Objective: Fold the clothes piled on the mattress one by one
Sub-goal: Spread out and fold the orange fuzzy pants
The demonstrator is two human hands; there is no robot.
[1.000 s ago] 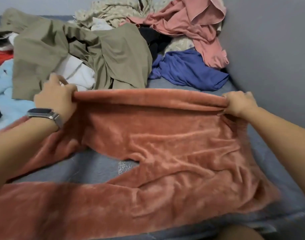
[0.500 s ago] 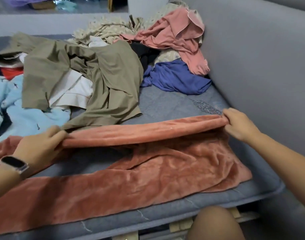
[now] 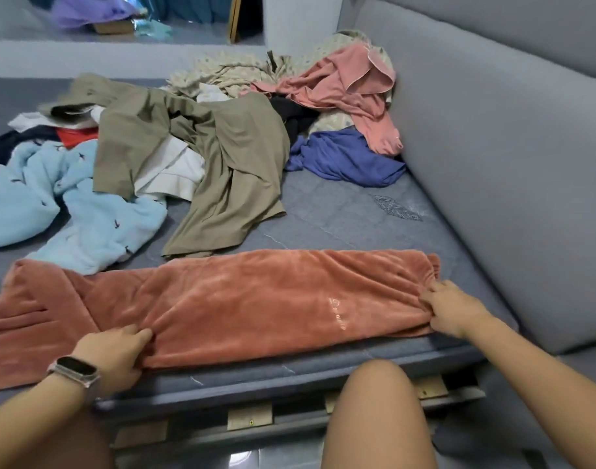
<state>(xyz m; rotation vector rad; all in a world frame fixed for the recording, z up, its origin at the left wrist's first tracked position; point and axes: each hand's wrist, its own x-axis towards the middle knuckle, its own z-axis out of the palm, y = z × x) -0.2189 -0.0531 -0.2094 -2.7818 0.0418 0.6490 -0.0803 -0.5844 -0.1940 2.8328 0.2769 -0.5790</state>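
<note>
Rust-orange fleece trousers [image 3: 242, 302] lie folded lengthwise along the front edge of the grey mattress [image 3: 340, 218], waistband at the right, legs running off to the left. My left hand [image 3: 115, 350], with a watch on the wrist, pinches the near edge of the trousers at the middle-left. At the right end my right hand [image 3: 450, 313] grips the waistband. Behind lies the pile: an olive garment [image 3: 228, 164], a light-blue fleece piece [image 3: 73, 204], a blue top [image 3: 347, 157] and a pink garment [image 3: 350, 86].
A grey padded wall [image 3: 513, 157] borders the mattress on the right. My bare knees [image 3: 377, 414] are below the front edge, over the slatted frame [image 3: 249, 421]. White, red and patterned cream clothes lie in the pile. Bare mattress shows between the trousers and the blue top.
Both hands brought the far edge of the trousers toward me and down, doubling them into a long strip at the mattress front. The view pulled back.
</note>
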